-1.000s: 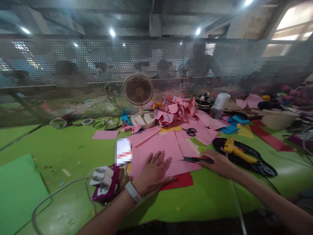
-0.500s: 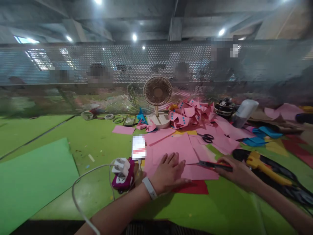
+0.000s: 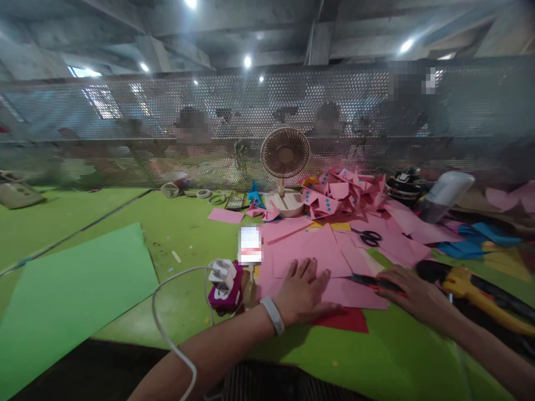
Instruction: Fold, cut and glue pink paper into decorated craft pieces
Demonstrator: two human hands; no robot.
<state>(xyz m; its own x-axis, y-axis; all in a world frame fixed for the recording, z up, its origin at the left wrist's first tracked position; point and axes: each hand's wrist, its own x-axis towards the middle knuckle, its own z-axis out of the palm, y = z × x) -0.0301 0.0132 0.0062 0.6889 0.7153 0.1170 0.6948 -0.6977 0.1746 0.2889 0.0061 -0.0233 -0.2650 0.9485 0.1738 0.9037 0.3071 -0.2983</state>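
A stack of pink paper sheets [image 3: 307,253] lies in front of me. My left hand [image 3: 303,289] is spread flat on these sheets, palm down and fingers apart. My right hand [image 3: 412,287] is closed over the handle of a slim black and red utility knife [image 3: 368,280]. The knife lies low over the pink paper, its thin tip pointing left toward my left hand; my fingers hide part of the handle. A red sheet [image 3: 345,320] sticks out from under the pink paper near my left thumb.
A small fan [image 3: 285,161] stands behind the paper, beside a heap of folded pink pieces [image 3: 345,192]. Black scissors [image 3: 370,238] lie beyond the knife. A yellow and black tool [image 3: 476,289] is on the right. A lit phone [image 3: 251,245], power adapter [image 3: 223,275] and green sheet [image 3: 87,289] are on the left.
The view has swung left, so everything appears further right. My left hand stays flat on the paper. My right hand has slid slightly forward over the knife handle.
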